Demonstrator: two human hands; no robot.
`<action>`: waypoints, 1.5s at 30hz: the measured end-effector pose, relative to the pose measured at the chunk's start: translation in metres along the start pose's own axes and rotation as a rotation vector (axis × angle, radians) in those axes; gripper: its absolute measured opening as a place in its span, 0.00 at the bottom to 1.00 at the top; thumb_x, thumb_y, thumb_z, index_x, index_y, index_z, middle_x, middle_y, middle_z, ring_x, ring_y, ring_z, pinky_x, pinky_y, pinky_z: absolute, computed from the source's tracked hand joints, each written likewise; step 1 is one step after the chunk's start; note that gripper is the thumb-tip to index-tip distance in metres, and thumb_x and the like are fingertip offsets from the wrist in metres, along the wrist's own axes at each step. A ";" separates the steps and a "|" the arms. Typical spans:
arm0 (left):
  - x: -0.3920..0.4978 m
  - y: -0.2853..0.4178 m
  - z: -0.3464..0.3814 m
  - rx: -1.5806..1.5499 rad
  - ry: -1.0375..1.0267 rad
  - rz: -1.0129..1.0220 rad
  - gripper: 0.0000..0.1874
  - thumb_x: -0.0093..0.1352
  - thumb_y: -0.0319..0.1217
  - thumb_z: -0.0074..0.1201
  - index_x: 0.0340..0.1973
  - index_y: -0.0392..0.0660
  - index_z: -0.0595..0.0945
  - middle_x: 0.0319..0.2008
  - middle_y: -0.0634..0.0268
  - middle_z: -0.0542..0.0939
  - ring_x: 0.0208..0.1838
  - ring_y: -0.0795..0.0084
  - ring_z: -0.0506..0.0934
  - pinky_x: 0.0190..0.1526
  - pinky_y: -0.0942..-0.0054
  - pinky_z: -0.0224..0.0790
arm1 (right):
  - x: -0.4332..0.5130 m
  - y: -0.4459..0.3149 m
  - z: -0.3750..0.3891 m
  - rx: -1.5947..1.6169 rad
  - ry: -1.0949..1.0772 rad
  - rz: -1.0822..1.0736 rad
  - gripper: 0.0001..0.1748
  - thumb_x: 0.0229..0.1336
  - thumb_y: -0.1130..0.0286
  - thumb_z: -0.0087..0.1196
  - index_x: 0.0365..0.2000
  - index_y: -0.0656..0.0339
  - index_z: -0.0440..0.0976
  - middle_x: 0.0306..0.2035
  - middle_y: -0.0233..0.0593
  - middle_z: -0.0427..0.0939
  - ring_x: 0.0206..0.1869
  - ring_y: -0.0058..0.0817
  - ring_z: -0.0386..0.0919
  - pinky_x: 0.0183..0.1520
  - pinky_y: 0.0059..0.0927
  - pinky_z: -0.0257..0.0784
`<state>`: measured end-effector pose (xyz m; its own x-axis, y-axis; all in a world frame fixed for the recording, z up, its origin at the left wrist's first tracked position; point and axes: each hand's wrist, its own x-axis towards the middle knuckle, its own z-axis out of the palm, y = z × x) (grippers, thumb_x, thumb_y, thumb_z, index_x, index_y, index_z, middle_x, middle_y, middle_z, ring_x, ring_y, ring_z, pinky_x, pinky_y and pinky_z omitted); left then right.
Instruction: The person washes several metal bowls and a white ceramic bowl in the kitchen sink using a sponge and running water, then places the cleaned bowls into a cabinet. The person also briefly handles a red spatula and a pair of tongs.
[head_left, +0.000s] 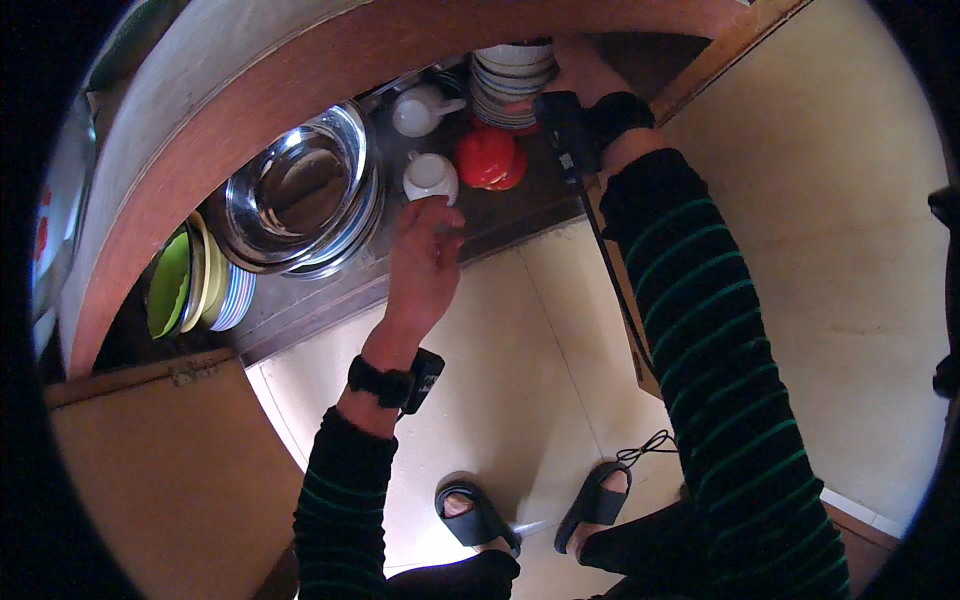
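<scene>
My left hand is at the front of the cabinet shelf, its curled fingertips at the near edge of a white cup. Whether they grip the cup is not plain. Deeper in, my right hand lies against the right side of a stack of white bowls, with a digit across its front; its other fingers are hidden. In front of the stack sits a glossy red lobed container. Another white cup with its handle to the right stands behind the first.
Shiny metal basins are stacked left of the cups. Green, yellow and striped dishes lean further left. Open wooden doors flank the cabinet, its curved top edge overhanging. A tied black cable lies on the tiled floor near my feet.
</scene>
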<state>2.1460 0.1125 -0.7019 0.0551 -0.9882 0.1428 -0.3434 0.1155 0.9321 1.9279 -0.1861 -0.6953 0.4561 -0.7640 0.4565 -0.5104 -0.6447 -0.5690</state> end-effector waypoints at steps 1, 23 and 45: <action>0.003 0.002 0.001 -0.001 0.005 0.016 0.17 0.64 0.12 0.47 0.47 0.40 0.75 0.53 0.50 0.73 0.43 0.59 0.81 0.37 0.71 0.74 | -0.001 0.005 0.000 0.007 0.004 0.001 0.50 0.35 0.74 0.74 0.62 0.62 0.62 0.62 0.46 0.66 0.66 0.42 0.65 0.67 0.40 0.65; 0.203 -0.028 0.035 0.345 -0.220 0.470 0.38 0.71 0.30 0.56 0.71 0.44 0.52 0.69 0.44 0.63 0.70 0.50 0.66 0.69 0.57 0.59 | -0.036 -0.001 0.028 0.202 -0.029 -0.001 0.33 0.54 0.74 0.63 0.59 0.66 0.64 0.60 0.50 0.70 0.61 0.45 0.71 0.63 0.47 0.72; 0.004 0.083 0.030 -0.759 -0.139 -0.155 0.47 0.71 0.66 0.35 0.76 0.53 0.44 0.76 0.62 0.53 0.77 0.62 0.52 0.75 0.59 0.41 | -0.196 -0.213 -0.010 1.323 0.482 1.084 0.21 0.55 0.77 0.50 0.50 0.72 0.71 0.51 0.41 0.77 0.57 0.35 0.74 0.65 0.38 0.66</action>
<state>2.0900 0.1154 -0.6341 -0.0847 -0.9964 -0.0040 0.3958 -0.0373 0.9176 1.9404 0.1011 -0.6568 -0.0124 -0.8882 -0.4592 0.5746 0.3696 -0.7303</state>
